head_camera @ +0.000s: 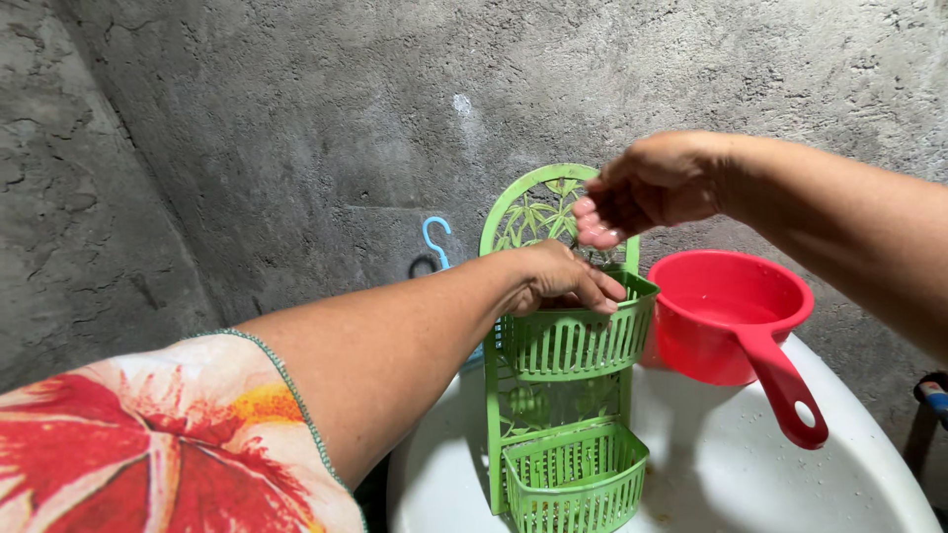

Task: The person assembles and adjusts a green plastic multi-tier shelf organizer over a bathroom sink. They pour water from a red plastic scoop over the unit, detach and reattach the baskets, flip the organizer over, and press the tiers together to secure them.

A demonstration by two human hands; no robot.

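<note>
Near end first: green two-tier rack (565, 395) stands upright on white basin lid (849, 464), long axis vertical, back against grey wall (296, 118). Your left hand (563, 278) curled over upper basket's rim (632, 288), gripping. Your right hand (647, 188) higher, at rack's arched top, fingers bunched; pinch contents, cannot tell. Red dipper (731, 316) just right, handle toward you.
</note>
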